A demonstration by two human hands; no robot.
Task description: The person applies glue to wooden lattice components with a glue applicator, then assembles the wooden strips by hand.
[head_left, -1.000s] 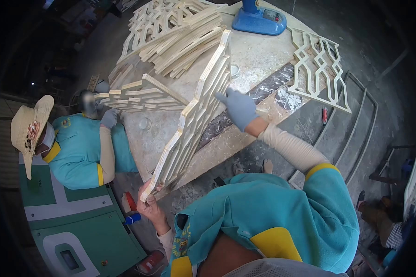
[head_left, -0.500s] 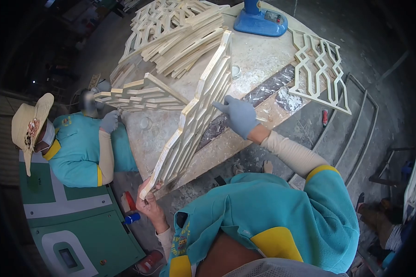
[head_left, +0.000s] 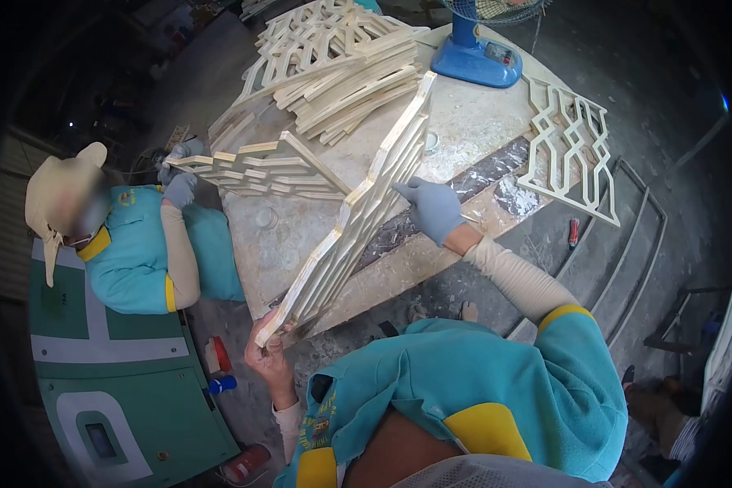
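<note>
A pale wooden lattice panel [head_left: 364, 213] stands on its edge, slanting across the table in front of me. My left hand [head_left: 270, 351], bare, is closed around its lower near end. My right hand [head_left: 433, 210], in a grey glove, is at the panel's right face, index finger stretched to the slats and the other fingers curled. A thin pale piece [head_left: 473, 218] sticks out from behind this hand; I cannot tell what it is. Left of my panel, a co-worker's gloved hands [head_left: 179, 189] are at the end of another lattice panel [head_left: 260, 169].
The worktable [head_left: 301, 232] carries stacked wooden strips [head_left: 346, 85], more lattice panels [head_left: 321, 37], a blue fan [head_left: 478, 61] and a small round container [head_left: 432, 141]. One lattice panel [head_left: 573, 150] overhangs the right edge. Metal rails [head_left: 618, 252] lie right; a green cabinet [head_left: 114, 342] stands left.
The view has shifted slightly, so the table's things sit lower and further right, and the fan's guard shows. The co-worker's head has turned. My hands keep nearly the same places at the panel.
</note>
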